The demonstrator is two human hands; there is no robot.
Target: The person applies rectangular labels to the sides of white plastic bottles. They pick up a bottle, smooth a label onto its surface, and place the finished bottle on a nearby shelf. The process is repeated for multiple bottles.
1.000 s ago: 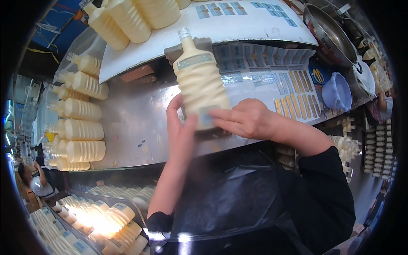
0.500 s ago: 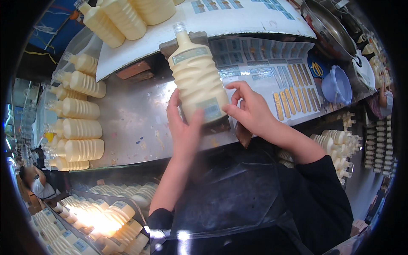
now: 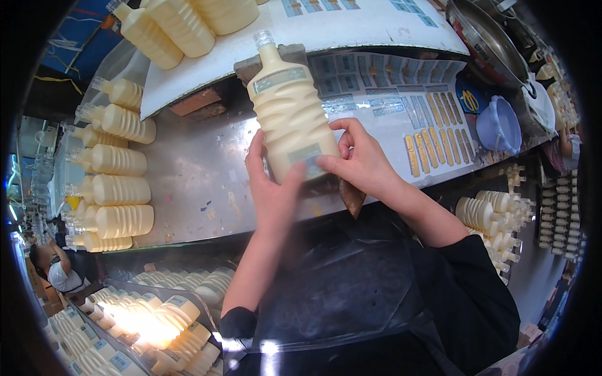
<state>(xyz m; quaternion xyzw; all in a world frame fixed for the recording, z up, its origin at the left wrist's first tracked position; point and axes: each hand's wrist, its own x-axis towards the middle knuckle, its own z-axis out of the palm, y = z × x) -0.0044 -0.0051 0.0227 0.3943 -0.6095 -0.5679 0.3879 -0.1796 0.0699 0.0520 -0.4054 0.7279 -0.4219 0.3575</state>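
Observation:
A cream-coloured bottle (image 3: 291,116) with wavy ridges and a clear neck leans on a stone-like block (image 3: 246,70), tilted away from me. It bears a blue-green label band near its shoulder and a squarish label (image 3: 305,155) low on its front. Along the lower left side lie the fingers of my left hand (image 3: 271,185), its thumb pressed on the label and somewhat blurred. My right hand (image 3: 364,160) grips the lower right side, with its thumb across the label's right part and its index finger curled at the edge. The bottle's base is partly hidden.
Cream bottles (image 3: 119,191) lie stacked at the left end of the metal bench (image 3: 188,188). Label strips (image 3: 433,150) line a sheet on the right, beside a blue bucket (image 3: 498,125). A white raised shelf (image 3: 376,31) spans the back. Crated bottles (image 3: 147,319) stand lower left.
My right hand has moved left, bringing its thumb from the bottle's edge onto the lower label. My left hand and the bottle have stayed nearly in place.

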